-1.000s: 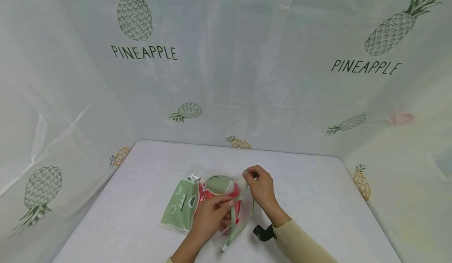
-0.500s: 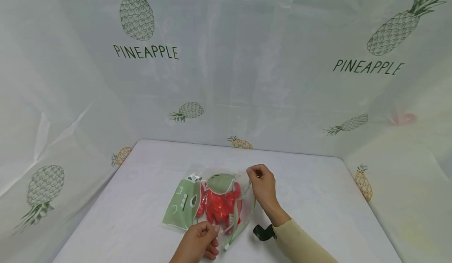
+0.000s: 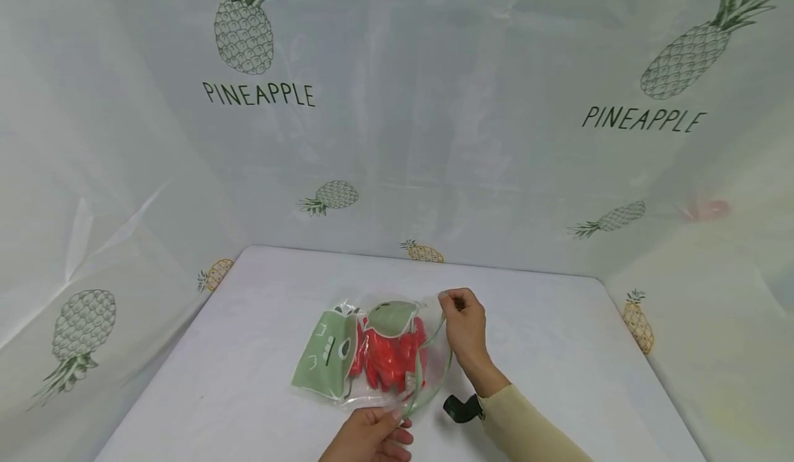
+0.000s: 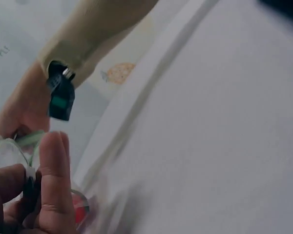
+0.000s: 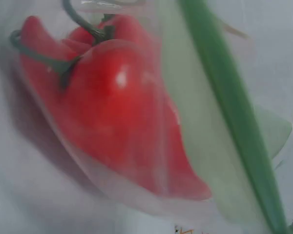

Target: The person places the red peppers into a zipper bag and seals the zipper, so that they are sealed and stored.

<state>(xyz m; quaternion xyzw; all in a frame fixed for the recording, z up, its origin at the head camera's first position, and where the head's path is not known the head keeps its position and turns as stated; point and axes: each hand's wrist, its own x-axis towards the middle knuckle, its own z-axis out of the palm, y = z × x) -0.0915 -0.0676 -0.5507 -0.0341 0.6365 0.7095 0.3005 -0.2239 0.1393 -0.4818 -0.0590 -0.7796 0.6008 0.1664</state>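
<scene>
A clear plastic zip bag (image 3: 324, 358) printed with green cartoon faces lies on the table. Inside it are several red peppers (image 3: 386, 362), whose green stems show in the right wrist view. The bag's mouth, edged with a green zip strip (image 5: 229, 105), faces right and gapes. My left hand (image 3: 370, 438) pinches the near end of the strip; in the left wrist view a small white slider (image 4: 30, 172) sits between thumb and fingers. At the far corner of the mouth, my right hand (image 3: 466, 325) grips the edge between thumb and curled fingers.
The bag lies on a white table (image 3: 273, 283) with a rounded far edge. Behind and at the sides hangs a pale curtain (image 3: 397, 138) with pineapple prints. A black wrist camera (image 3: 462, 409) is fixed under the right sleeve.
My left hand let go of the strip's middle, drew back toward me, then took the near end. My right hand shifted slightly right, keeping its hold. The bag's mouth is spread wider.
</scene>
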